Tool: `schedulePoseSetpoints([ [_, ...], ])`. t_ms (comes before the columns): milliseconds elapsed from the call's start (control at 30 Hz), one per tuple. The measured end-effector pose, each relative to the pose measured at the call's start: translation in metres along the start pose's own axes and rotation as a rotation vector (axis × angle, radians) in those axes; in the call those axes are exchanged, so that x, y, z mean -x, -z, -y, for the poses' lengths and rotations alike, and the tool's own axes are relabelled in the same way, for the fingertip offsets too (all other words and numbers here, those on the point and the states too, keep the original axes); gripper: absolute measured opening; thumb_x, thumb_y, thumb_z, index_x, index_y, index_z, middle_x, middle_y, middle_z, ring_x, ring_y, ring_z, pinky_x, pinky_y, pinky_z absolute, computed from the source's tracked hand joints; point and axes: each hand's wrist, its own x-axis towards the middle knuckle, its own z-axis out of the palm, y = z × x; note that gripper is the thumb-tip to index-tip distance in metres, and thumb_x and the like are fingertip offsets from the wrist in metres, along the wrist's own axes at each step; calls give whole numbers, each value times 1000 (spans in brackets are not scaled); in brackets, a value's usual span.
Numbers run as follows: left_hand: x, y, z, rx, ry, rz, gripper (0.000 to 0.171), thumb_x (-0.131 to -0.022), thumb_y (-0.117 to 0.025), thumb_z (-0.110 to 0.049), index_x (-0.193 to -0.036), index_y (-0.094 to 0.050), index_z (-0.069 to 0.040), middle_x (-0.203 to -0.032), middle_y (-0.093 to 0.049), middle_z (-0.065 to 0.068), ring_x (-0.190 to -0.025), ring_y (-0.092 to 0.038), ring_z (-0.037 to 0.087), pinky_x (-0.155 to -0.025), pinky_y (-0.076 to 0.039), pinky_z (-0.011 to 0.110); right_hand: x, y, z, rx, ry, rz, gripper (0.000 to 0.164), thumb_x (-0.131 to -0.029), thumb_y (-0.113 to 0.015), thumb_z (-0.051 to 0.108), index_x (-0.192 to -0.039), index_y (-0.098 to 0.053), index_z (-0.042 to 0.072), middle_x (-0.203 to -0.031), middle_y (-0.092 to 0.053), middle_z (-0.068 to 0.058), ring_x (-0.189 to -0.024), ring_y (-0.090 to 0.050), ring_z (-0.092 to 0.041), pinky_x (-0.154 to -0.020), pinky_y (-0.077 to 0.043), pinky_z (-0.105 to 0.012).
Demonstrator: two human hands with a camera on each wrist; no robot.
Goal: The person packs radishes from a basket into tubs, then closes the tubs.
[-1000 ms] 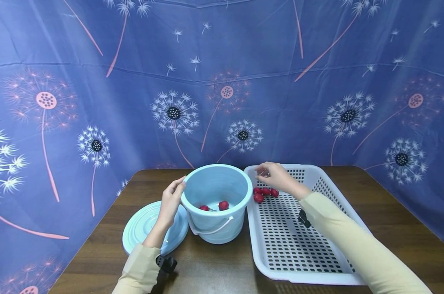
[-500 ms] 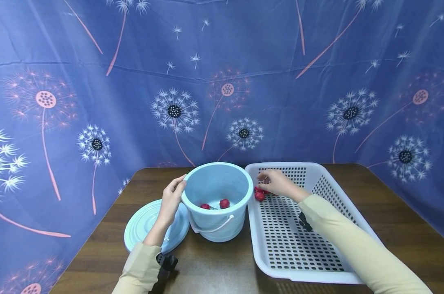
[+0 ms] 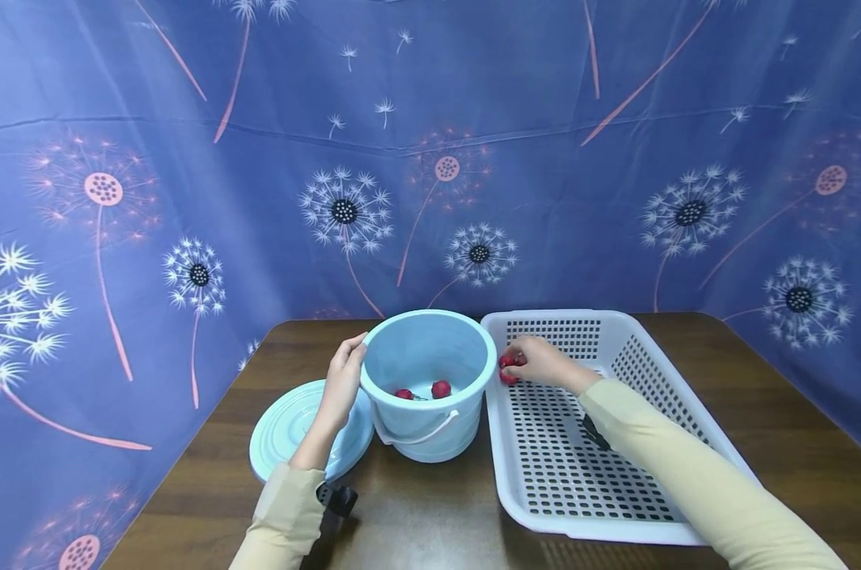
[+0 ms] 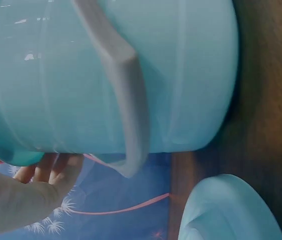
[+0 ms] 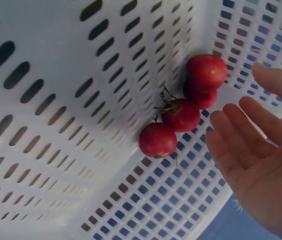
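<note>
My left hand [image 3: 343, 378] grips the rim of a light blue bucket [image 3: 434, 443] on its left side. In the left wrist view its fingers [image 4: 63, 170] lie against the bucket below the rim. Red radishes [image 3: 441, 389] lie on the bucket's bottom. Inside the white perforated basket [image 3: 497, 475], my right hand [image 3: 544, 362] reaches to the far left corner. Several radishes [image 5: 181, 115] sit there in a row along the wall, one resting on another. In the right wrist view, the right hand's fingers [image 5: 246, 130] are spread beside them, with nothing in the palm.
A light blue lid [image 3: 274, 435] lies on the wooden table [image 3: 416, 522] left of the bucket. The bucket's white handle [image 4: 130, 90] hangs down its front. Behind the table hangs a blue cloth [image 3: 402, 79] with a dandelion print. Basket and bucket stand side by side.
My right hand has come down from above the basket's far left corner to the radishes, covering some of them in the head view. The left hand has stayed on the bucket rim.
</note>
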Motion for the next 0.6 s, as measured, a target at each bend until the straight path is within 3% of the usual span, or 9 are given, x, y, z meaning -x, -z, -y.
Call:
schedulePoseSetpoints([
  [133,-1,0,2,6,-8,-21,41,-100,-38,-25,-135,-45,-4,-142,-44,14,-133,-37,29,-110,-27,47,1,-4,-2,1,21,25,23,-84,-69,14,-102,-68,-2,-87,-69,-8,-77,-61,-17,-70,-51,-33],
  [267,-1,0,3,13,-11,-22,42,-101,-38,-25,-135,-45,-3,-143,-43,15,-134,-36,29,-110,-27,48,2,-8,-3,30,47,35,25,-82,-70,13,-101,-68,-3,-86,-67,-9,-76,-57,-18,-69,-48,-33],
  [467,-2,1,4,13,-28,-21,42,-101,-39,-26,-135,-45,-3,-143,-43,16,-134,-36,30,-110,-27,47,3,-12,-3,103,16,25,26,-80,-73,15,-100,-68,0,-90,-62,-9,-79,-56,-19,-72,-48,-35],
  [600,-2,1,4,3,-36,-21,41,-100,-39,-26,-134,-47,-3,-141,-45,15,-133,-38,29,-109,-28,47,3,-15,-2,85,-14,29,19,-79,-73,11,-94,-66,4,-85,-62,-4,-76,-55,-14,-70,-48,-33],
])
